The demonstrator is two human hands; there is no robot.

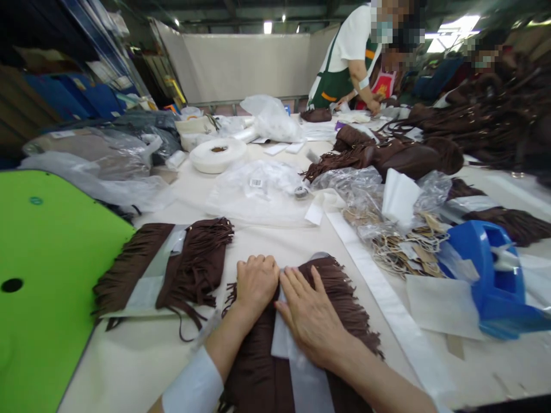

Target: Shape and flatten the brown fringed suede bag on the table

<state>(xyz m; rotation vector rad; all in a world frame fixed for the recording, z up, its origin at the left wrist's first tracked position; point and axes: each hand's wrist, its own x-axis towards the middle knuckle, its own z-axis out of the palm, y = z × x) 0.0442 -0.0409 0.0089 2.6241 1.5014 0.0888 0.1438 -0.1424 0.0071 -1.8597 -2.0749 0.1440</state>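
A brown fringed suede piece (344, 298) lies on the white table (142, 355) right in front of me, with a strip of pale paper (301, 378) along its middle. My left hand (257, 281) is curled into a fist and presses down on its left half. My right hand (310, 312) lies flat, fingers apart, on the paper strip and the fringe. A second brown fringed piece (196, 264) with a plastic sleeve lies to the left, apart from both hands.
A green board (47, 287) covers the left edge. A blue tape dispenser (495, 275), a bag of paper tags (404, 246) and a long white strip (379, 287) lie on the right. Plastic bags (258, 183) and a tape roll (217, 155) sit farther back. People work at the far end.
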